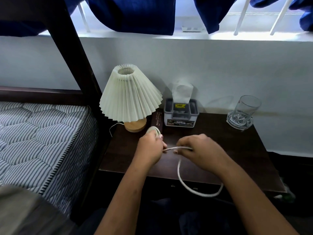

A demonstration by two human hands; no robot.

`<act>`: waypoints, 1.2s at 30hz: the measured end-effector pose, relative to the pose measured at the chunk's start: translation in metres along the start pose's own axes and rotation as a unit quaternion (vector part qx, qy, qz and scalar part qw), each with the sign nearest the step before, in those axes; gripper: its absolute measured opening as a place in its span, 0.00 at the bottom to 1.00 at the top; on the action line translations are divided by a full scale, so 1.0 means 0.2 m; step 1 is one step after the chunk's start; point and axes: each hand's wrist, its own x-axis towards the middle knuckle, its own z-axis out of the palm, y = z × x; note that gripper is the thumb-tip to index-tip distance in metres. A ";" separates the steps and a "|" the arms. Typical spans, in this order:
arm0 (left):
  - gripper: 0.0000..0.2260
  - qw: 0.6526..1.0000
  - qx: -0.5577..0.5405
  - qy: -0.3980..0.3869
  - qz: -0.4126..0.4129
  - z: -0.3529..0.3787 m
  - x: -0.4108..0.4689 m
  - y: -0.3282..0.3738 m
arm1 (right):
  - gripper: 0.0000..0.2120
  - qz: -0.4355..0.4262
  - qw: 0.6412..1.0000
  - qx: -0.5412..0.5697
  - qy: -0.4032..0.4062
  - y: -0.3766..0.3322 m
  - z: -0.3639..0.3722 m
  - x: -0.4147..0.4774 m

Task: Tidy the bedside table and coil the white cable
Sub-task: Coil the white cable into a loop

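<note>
The white cable (182, 179) runs between both hands above the dark bedside table (245, 150). My left hand (149, 148) grips a small coil of it; loops stick out above the fist near the lamp base. My right hand (198, 150) pinches the straight stretch that leads to the left hand. From the right hand the loose cable drops in a long loop over the table's front edge and curves back up under my right forearm. Its far end is hidden.
A pleated cream lamp (130, 94) on a wooden base stands at the table's back left, a dark spectacle case (157, 120) and a grey tissue box (181, 113) beside it. A glass tumbler (243, 112) sits back right. A striped mattress (37, 136) lies left.
</note>
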 end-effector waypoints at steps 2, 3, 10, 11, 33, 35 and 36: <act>0.13 0.992 -0.032 -0.116 -0.041 0.02 -0.02 0.01 | 0.12 0.021 0.999 0.000 0.037 0.05 -0.04 -0.01; 0.15 0.986 -0.039 -0.154 -0.046 0.03 -0.03 0.02 | 0.14 0.031 0.998 0.005 0.052 0.07 -0.05 -0.01; 0.23 0.917 -0.240 -0.319 -0.005 -0.02 -0.07 0.10 | 0.16 0.106 0.980 -0.018 0.169 0.19 -0.05 -0.02; 0.22 0.895 -0.277 -0.349 0.009 -0.03 -0.08 0.11 | 0.15 0.126 0.979 -0.019 0.161 0.21 -0.05 -0.02; 0.10 0.980 -0.124 -0.154 -0.037 0.04 -0.01 0.02 | 0.12 -0.073 0.990 -0.003 0.117 -0.07 -0.02 -0.04; 0.18 0.960 -0.144 -0.234 -0.050 0.05 -0.03 0.03 | 0.14 -0.054 0.988 0.013 0.143 0.00 -0.07 -0.04; 0.21 0.954 -0.156 -0.250 -0.053 0.05 -0.04 0.04 | 0.14 -0.046 0.985 0.039 0.159 0.03 -0.08 -0.04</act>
